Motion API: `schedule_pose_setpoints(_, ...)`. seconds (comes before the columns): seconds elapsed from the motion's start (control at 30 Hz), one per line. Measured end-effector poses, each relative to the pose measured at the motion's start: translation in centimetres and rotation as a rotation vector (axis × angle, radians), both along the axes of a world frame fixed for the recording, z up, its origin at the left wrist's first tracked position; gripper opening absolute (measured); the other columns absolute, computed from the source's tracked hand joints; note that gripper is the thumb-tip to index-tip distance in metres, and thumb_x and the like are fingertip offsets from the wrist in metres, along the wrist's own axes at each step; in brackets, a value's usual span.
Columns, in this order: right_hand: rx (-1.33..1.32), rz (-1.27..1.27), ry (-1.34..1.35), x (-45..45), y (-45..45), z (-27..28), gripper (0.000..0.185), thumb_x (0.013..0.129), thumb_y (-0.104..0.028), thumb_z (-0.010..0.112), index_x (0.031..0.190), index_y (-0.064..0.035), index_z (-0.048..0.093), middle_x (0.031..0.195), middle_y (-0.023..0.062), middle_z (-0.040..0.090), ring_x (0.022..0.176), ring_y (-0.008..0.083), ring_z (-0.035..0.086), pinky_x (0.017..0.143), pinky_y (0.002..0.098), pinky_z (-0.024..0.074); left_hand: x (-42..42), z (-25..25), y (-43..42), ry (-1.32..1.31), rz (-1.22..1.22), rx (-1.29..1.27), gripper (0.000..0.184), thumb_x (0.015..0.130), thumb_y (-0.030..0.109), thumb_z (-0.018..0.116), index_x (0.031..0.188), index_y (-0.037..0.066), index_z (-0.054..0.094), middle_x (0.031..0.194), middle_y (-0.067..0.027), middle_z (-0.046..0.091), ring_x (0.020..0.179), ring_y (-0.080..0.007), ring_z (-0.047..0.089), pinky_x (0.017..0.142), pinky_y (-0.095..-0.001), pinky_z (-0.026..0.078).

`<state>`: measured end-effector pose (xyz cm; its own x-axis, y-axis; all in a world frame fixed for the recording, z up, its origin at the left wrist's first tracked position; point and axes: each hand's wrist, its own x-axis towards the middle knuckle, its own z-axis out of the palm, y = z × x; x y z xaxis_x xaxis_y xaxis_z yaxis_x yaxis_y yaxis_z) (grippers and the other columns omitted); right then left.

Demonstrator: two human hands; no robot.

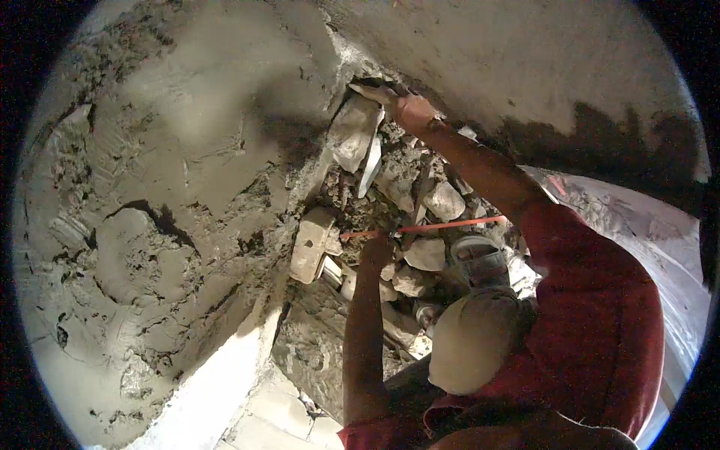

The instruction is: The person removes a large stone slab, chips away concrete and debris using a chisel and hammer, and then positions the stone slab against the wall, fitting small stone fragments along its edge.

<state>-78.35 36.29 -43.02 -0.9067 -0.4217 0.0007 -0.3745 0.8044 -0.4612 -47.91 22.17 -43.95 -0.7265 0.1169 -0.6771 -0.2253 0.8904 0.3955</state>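
Head view: we worked over loose rubble [397, 180] in the angle between two rough surfaces, and the pale block [311, 259] with one small dark hole was our landmark. Left of that block spread a broad, uneven face of grey mortar [150, 255], smooth in places, clotted and streaked in others. Well above the block and to its right ran a plain grey-brown wall [517, 52], with a ragged dark patch along its lower margin. Below the block and to its left, a brightly lit strip [217, 375] edged some pale paving [277, 412]; far to its right hung pale, shiny sheeting [667, 240].

Our right hand [415, 114], above and right of the block, was closed round one end of a flat piece [373, 93], pale and tapering; we could not tell whether it was a tool or a stone. Just under it, and above the block, leaned a large pale stone [352, 133] with a thin white shard [371, 169] beside it. Our left hand [384, 244], right of the block, was at a straight, narrow red strip [454, 224]; we could not tell whether the fingers gripped it. Farther right of the block, a sandalled foot [480, 259] stood among the stones.
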Motion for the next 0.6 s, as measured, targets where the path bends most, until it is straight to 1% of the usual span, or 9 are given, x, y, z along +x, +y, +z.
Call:
schedule_pose_setpoints(0.13,0.121,0.073,-0.176,0.1,0.6,-1.8,0.030,0.080,-0.029,0.043,0.098,-0.0096,0.057,0.083,0.0184,0.060,0.077,0.0364,0.059,0.064,0.0439,0.0485,1.0,-2.8,0.9,-0.135,0.006,-0.100,0.032,0.078,0.026,0.051,0.104,0.007,0.056,0.095,-0.0178,0.058,0.086,-0.0292,0.059,0.072,-0.0401,0.049)
schedule_pose_setpoints(0.2,0.222,0.078,-0.290,0.1,1.3,1.8,0.032,0.081,-0.030,0.042,0.103,-0.0100,0.054,0.090,0.0183,0.060,0.083,0.0362,0.058,0.069,0.0440,0.0482,0.3,-3.2,0.3,-0.220,0.020,-0.055,0.032,0.077,0.027,0.053,0.102,0.007,0.056,0.095,-0.0175,0.058,0.085,-0.0290,0.060,0.069,-0.0405,0.050)
schedule_pose_setpoints(0.23,-0.022,-0.023,-0.296,1.8,2.2,5.6,0.040,0.080,-0.028,0.051,0.112,-0.0045,0.048,0.099,0.0201,0.057,0.089,0.0362,0.056,0.076,0.0439,0.0448,0.2,-1.9,0.1,-0.070,-0.008,-0.098,0.032,0.077,0.027,0.053,0.102,0.007,0.056,0.095,-0.0176,0.058,0.083,-0.0287,0.060,0.067,-0.0408,0.050)
schedule_pose_setpoints(0.33,-0.944,-0.266,-0.151,5.2,3.8,4.4,0.050,0.078,-0.028,0.058,0.119,-0.0032,0.042,0.108,0.0215,0.052,0.100,0.0339,0.052,0.085,0.0402,0.0413,-0.9,0.2,-1.5,0.429,-0.215,-0.250,0.033,0.076,0.026,0.054,0.103,0.008,0.054,0.096,-0.0178,0.058,0.079,-0.0281,0.061,0.062,-0.0417,0.050)
schedule_pose_setpoints(0.37,-0.613,-0.141,-0.156,5.3,4.7,5.3,0.053,0.078,-0.028,0.059,0.121,-0.0017,0.039,0.112,0.0213,0.050,0.102,0.0323,0.051,0.087,0.0384,0.0405,-1.0,-3.0,-3.9,0.626,-0.353,-0.310,0.033,0.076,0.026,0.054,0.104,0.009,0.054,0.097,-0.0178,0.057,0.076,-0.0283,0.061,0.061,-0.0420,0.050)
schedule_pose_setpoints(0.43,0.059,0.095,-0.173,5.3,6.3,7.4,0.060,0.078,-0.028,0.061,0.124,0.0014,0.035,0.119,0.0208,0.046,0.107,0.0291,0.048,0.090,0.0348,0.0389,-3.8,-4.4,-5.3,0.693,-0.285,-0.384,0.034,0.075,0.027,0.055,0.104,0.010,0.052,0.096,-0.0180,0.057,0.072,-0.0291,0.061,0.059,-0.0420,0.050)
schedule_pose_setpoints(0.53,-0.109,-0.116,-0.312,5.1,4.2,7.2,0.059,0.079,-0.024,0.061,0.123,0.0053,0.034,0.122,0.0185,0.044,0.109,0.0246,0.048,0.088,0.0331,0.0411,-9.7,-1.0,-4.6,0.686,0.410,-0.059,0.036,0.074,0.028,0.056,0.103,0.008,0.052,0.095,-0.0197,0.057,0.068,-0.0305,0.060,0.059,-0.0421,0.049)
schedule_pose_setpoints(0.57,-0.304,-0.278,-0.480,4.2,3.6,3.4,0.050,0.081,-0.025,0.058,0.118,0.0043,0.039,0.118,0.0153,0.047,0.108,0.0250,0.047,0.089,0.0345,0.0421,-11.5,0.6,-4.3,0.739,0.654,0.118,0.036,0.074,0.028,0.056,0.103,0.007,0.052,0.095,-0.0204,0.056,0.068,-0.0310,0.059,0.059,-0.0424,0.049)
schedule_pose_setpoints(0.6,-0.914,-0.347,-0.679,4.1,3.0,2.7,0.046,0.083,-0.026,0.055,0.116,0.0024,0.040,0.115,0.0137,0.048,0.104,0.0271,0.050,0.090,0.0363,0.0425,-12.6,0.7,-4.0,0.824,0.572,-0.024,0.039,0.074,0.030,0.056,0.103,0.005,0.051,0.094,-0.0216,0.057,0.070,-0.0318,0.059,0.061,-0.0431,0.049)
